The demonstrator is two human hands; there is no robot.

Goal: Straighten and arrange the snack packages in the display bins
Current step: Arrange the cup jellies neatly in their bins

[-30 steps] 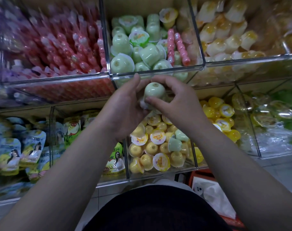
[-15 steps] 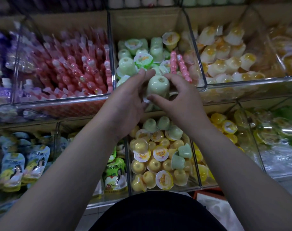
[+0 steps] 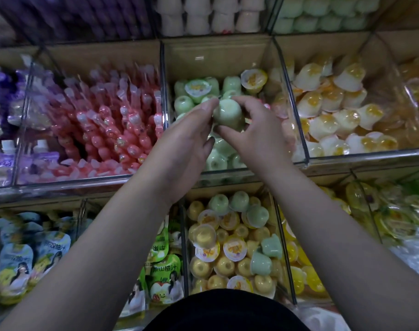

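Crowding the middle bin point(image 3: 222, 56) are green jelly cups point(image 3: 183, 105).

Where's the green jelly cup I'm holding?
Head view, centre: green jelly cup pinched between left hand and right hand, over the middle upper bin, right of pink sticks.

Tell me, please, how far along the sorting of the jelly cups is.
Partly done: the upper middle bin mostly holds green cups. In hand: the left hand and right hand hold one green jelly cup over it. To do: stray green cups lie in the lower bin; a yellow-lidded cup sits up top.
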